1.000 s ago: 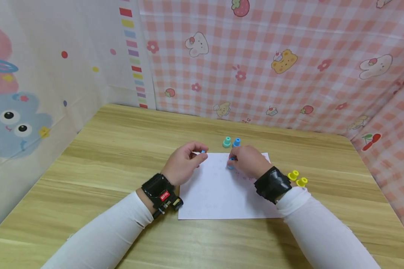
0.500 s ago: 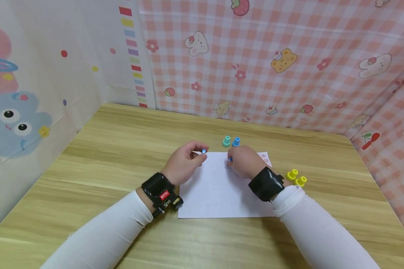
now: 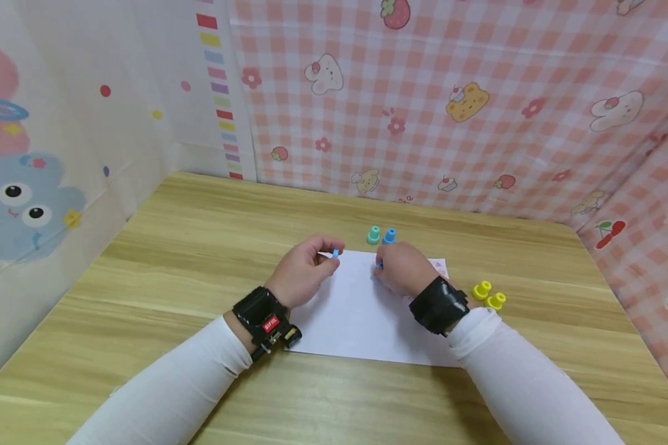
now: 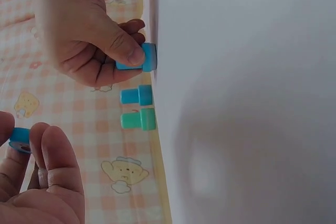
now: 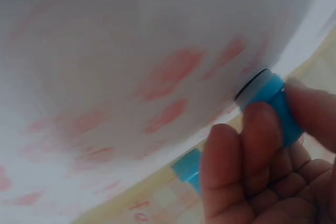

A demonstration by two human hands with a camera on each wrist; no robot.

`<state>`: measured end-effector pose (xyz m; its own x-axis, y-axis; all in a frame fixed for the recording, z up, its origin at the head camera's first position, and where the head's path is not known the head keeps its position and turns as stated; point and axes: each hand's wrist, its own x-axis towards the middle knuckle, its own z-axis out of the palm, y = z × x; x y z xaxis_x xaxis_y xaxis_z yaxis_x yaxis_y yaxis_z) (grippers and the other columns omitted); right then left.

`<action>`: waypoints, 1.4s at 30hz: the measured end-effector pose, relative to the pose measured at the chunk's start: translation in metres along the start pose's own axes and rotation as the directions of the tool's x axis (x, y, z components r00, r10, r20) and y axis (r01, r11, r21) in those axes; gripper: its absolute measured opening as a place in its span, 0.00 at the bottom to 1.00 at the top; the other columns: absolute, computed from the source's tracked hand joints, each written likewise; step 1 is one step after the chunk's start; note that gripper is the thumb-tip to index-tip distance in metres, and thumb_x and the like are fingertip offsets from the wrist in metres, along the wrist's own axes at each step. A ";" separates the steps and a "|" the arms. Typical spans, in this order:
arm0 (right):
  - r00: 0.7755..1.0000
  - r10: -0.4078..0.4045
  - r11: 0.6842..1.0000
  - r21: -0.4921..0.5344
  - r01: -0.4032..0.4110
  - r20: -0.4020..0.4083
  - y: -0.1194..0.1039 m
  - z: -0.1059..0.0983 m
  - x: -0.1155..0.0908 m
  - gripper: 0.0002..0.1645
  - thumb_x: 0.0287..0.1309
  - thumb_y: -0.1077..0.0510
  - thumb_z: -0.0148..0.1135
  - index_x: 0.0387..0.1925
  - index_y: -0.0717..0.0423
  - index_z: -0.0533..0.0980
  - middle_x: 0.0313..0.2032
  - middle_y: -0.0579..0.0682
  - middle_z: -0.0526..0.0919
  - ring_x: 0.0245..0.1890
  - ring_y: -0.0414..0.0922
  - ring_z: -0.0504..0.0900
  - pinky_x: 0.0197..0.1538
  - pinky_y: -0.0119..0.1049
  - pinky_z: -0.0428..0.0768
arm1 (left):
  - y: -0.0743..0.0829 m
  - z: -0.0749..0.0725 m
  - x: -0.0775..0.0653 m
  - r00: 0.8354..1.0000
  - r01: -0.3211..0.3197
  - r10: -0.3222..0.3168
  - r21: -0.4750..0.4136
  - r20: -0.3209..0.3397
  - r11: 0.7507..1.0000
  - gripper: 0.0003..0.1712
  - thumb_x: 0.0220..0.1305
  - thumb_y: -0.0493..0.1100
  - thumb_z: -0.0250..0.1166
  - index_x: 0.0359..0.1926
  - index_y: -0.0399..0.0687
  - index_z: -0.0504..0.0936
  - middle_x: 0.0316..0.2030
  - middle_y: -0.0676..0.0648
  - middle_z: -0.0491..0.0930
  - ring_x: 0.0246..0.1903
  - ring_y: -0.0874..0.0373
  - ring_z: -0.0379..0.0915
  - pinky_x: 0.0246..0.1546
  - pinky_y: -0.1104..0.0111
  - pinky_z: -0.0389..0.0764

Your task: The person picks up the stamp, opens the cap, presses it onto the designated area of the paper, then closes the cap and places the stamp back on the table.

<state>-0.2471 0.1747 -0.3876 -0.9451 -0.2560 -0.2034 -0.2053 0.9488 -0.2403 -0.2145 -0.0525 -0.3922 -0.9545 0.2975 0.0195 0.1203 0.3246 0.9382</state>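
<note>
While hands (image 3: 297,275) (image 3: 406,270) hold blue pieces (image 4: 149,57) — paper (image 3: 345,327) on wood-grain table (image 3: 228,395) | checked backdrop (image 3: 356,111)

The left strap (image 3: 258,304) has a red label (image 3: 270,323), its capitals too small to read surely; the checked cloth (image 3: 362,105) bears "fe"

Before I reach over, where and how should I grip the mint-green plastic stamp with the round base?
Pinch the mint-green plastic stamp by its narrow upper stem, probably from above and the left. It stands upright on its wider base, and a blue plastic stamp of similar shape stands close on its right, near the right hand.
</note>
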 end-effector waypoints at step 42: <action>0.998 -0.050 0.540 0.839 0.060 -0.040 -0.021 0.000 -0.053 0.12 0.72 0.62 0.65 0.50 0.66 0.80 0.44 0.65 0.88 0.37 0.44 0.89 0.47 0.37 0.89 | 0.002 0.008 -0.006 0.991 -0.085 0.089 -0.037 0.096 0.996 0.10 0.69 0.42 0.72 0.49 0.47 0.88 0.50 0.48 0.89 0.45 0.57 0.88 0.49 0.62 0.88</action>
<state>-0.1932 0.1682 -0.3713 -0.9430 -0.2954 -0.1533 0.0455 0.3418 -0.9387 -0.2064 -0.0464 -0.3932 -0.9097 0.4095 0.0694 0.1913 0.2648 0.9452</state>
